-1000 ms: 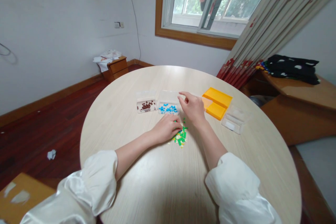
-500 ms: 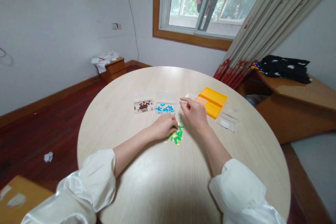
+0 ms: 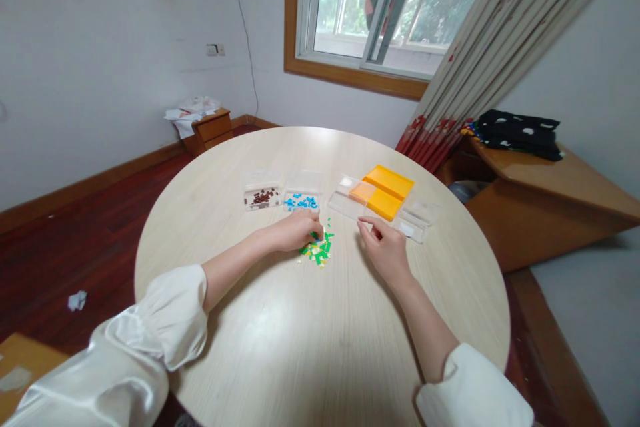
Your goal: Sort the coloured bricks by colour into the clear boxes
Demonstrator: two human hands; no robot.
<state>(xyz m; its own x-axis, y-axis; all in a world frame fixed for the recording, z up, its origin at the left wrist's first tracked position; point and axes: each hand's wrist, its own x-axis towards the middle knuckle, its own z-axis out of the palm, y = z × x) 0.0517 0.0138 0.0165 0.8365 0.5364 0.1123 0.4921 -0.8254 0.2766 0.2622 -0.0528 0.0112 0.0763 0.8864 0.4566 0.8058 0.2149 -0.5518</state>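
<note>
A: Where are our hands?

B: Left hand rests curled on the loose pieces at mid-table; what it holds, we cannot tell. Right hand is pinched, apparently empty.

A: Handling?

B: Probably light, hard, slippery; pinch each piece by its sides.

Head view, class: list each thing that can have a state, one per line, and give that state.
Brown-piece box: open, partly filled.
Blue-piece box: open, partly filled.
Yellow box: open.
Loose piece pile: scattered on the table.
Left hand: resting on the pile.
Right hand: fingers pinched together.
Window: slid partly open.
</note>
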